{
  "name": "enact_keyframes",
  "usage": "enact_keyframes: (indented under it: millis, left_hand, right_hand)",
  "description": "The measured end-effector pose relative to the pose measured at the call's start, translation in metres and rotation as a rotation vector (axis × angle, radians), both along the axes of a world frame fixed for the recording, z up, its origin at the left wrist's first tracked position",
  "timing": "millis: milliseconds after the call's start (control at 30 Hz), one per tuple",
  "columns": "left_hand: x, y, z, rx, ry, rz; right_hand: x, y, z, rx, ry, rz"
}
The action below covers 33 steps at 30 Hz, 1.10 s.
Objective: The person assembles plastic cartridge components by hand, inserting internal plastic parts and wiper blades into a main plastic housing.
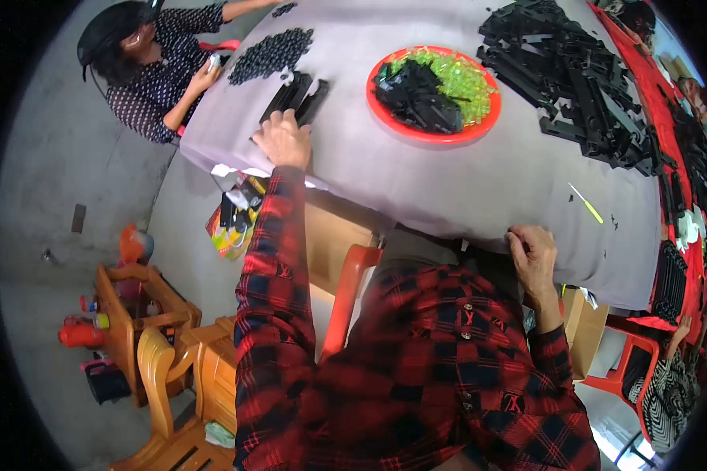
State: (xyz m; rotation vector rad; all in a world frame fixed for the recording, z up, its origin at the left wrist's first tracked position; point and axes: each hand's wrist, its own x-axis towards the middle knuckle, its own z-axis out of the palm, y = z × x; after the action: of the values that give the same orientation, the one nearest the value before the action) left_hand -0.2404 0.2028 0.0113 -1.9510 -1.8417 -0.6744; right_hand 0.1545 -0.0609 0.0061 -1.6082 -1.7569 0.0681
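My left hand (283,141) lies at the near end of a small group of long black plastic parts (297,97) on the left of the table. Its fingers are apart and touch the near end of these parts. By the table's near edge, to the right, my right hand (532,255) is curled closed. Whatever its fingers may hold is hidden. Beyond my hands, a round red tray (432,140) holds black plastic pieces (418,98) and yellow-green translucent pieces (462,85).
A big heap of black plastic parts (581,86) covers the table's far right. Small black round pieces (271,55) lie far left, near a seated person (161,67). A yellow-handled screwdriver (587,204) is on the right. Wooden chair (184,369) and cardboard box (334,235) stand left below.
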Motion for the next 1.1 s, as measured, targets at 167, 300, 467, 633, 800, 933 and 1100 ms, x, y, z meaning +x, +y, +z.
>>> enact_keyframes:
  millis: [167, 300, 467, 633, 800, 933, 1100]
  left_hand:
    - [-0.015, 0.037, -0.017, -0.009, 0.122, 0.143]
    - [-0.016, 0.036, -0.014, -0.043, 0.065, 0.19]
    - [0.016, 0.021, -0.002, 0.14, -0.034, 0.037]
    - [0.074, -0.046, -0.015, 0.223, -0.394, -0.385]
    - [0.118, -0.098, -0.031, 0.043, -0.717, -0.567]
    - [0.125, -0.101, -0.037, -0.06, -0.829, -0.597]
    - [0.123, -0.099, -0.043, -0.019, -0.689, -0.62]
  right_hand:
    - [0.001, -0.002, -0.014, 0.035, -0.006, -0.008]
    - [-0.004, -0.002, -0.017, 0.03, -0.029, 0.002]
    - [-0.002, -0.003, -0.012, 0.085, -0.041, -0.006]
    - [-0.004, -0.001, -0.013, 0.06, -0.036, -0.028]
    - [-0.004, -0.001, -0.013, 0.063, 0.011, -0.039]
    - [-0.007, 0.001, -0.021, 0.093, 0.087, -0.105]
    - [-0.01, 0.003, -0.024, 0.17, -0.009, -0.12]
